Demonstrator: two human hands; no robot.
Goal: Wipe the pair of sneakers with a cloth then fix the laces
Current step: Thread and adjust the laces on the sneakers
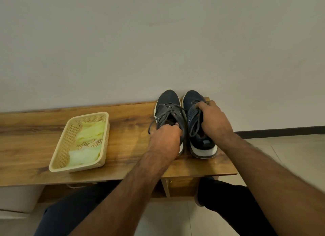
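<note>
Two dark navy sneakers with white soles stand side by side on the wooden table, toes toward the wall. My left hand (166, 139) grips the collar at the heel of the left sneaker (168, 102), whose grey laces (163, 115) hang loose. My right hand (213, 120) lies over the right sneaker (192, 98), its fingers curled over the tongue and laces. Pale yellow-green cloths (88, 135) lie in a basket to the left.
A cream plastic basket (59, 156) sits on the wooden table (35, 147) left of the shoes. The table's right edge ends just past the right sneaker. A plain wall stands right behind the shoes. My knees are under the table's front edge.
</note>
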